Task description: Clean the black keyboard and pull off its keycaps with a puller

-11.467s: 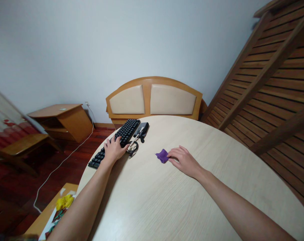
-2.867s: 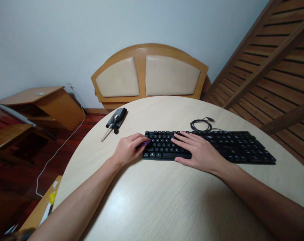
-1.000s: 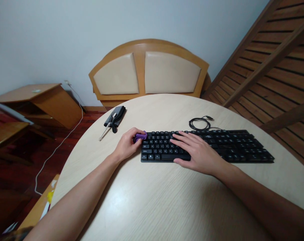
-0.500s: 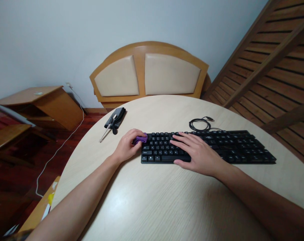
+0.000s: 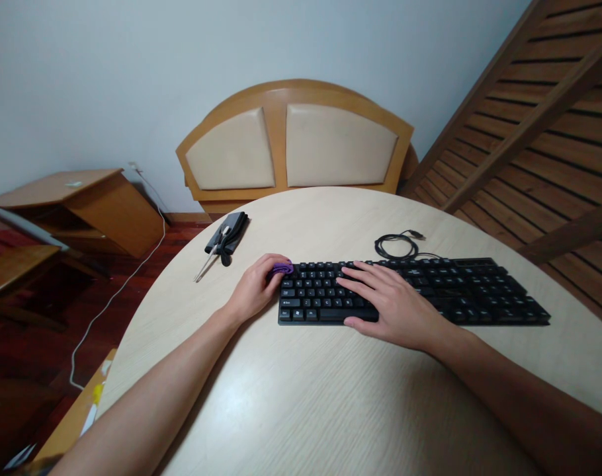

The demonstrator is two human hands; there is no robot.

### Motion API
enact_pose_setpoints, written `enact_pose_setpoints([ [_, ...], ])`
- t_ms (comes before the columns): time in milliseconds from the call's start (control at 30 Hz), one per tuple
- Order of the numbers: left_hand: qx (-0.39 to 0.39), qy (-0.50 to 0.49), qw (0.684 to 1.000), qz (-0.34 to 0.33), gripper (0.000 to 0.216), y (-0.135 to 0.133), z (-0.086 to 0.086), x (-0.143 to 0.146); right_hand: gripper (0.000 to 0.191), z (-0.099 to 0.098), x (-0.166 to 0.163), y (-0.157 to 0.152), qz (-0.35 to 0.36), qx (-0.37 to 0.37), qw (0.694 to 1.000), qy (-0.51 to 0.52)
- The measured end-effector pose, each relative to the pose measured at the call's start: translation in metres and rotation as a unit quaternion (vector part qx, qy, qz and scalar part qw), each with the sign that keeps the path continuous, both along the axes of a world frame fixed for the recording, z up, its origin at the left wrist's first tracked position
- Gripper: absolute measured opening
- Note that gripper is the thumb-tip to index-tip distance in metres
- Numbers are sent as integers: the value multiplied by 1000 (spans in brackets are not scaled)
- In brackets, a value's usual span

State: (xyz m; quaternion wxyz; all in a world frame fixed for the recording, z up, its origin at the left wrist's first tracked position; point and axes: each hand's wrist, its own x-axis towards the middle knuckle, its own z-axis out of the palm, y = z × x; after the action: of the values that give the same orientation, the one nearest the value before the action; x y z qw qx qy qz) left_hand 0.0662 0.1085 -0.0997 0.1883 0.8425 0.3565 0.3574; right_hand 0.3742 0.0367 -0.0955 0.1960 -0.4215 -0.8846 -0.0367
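A black keyboard [image 5: 325, 312] with white-lettered keys lies flat across the table. At its far left corner, my left hand [image 5: 258, 284] is closed on a small purple cloth [image 5: 282, 268], which touches the top left keys. Part of the cloth is hidden under the fingers. My right hand [image 5: 393, 301] rests over the middle of the keyboard, fingers stretched out and slightly spread, with the thumb near the front edge. Some keys are covered by this hand.
A coiled black cable [image 5: 396, 246] with a plug lies behind the keyboard. To the left are a dark folded pouch [image 5: 236, 228] and a thin metal tool [image 5: 205, 264]. The round table [image 5: 301, 396] reaches a padded wooden headboard [image 5: 280, 145]; a slatted wooden panel [image 5: 539, 139] leans at right.
My left hand has shifted very slightly with the purple cloth, which now looks flatter and more folded at the corner keys. My right hand stays in place on the keyboard.
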Motion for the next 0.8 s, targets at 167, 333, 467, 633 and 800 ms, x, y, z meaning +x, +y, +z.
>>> enact_pose_setpoints([
  [167, -3, 13, 1000, 21, 19, -1, 1, 1, 55, 0, 0, 0, -3, 2, 1000, -6],
  [333, 4, 29, 999, 30, 23, -2, 2, 0, 56, -1, -1, 0, -6, 9, 1000, 4],
  [467, 15, 38, 999, 26, 26, -4, 5, -1, 56, -3, 0, 0, -9, 24, 1000, 1],
  [633, 26, 39, 999, 19, 28, -6, 7, -2, 53, -4, 0, -1, -17, 42, 999, -10],
  [800, 43, 64, 997, -9, 22, -9, 10, -3, 53, -5, -1, -2, -29, 45, 999, -11],
])
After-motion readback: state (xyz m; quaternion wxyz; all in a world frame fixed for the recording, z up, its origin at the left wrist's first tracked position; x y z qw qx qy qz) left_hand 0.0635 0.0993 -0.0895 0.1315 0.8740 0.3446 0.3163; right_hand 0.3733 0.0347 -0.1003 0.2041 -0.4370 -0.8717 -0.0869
